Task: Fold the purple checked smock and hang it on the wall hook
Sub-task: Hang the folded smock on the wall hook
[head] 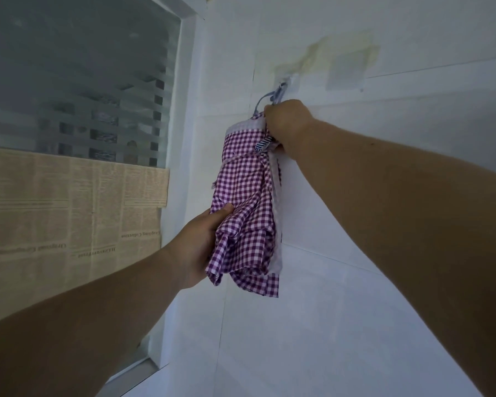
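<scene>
The folded smock (246, 202) is held upright against the wall. Its top is gripped by the right hand (287, 121) just below the hook (284, 83); its lower part is clasped by the left hand (201, 245).

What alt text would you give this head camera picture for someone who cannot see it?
A person holds a folded purple checked smock against a white tiled wall, the right hand gripping its top just below a wall hook where its loop reaches. The left hand grips the bundle's lower part. A window with newspaper over it is at left.
</scene>
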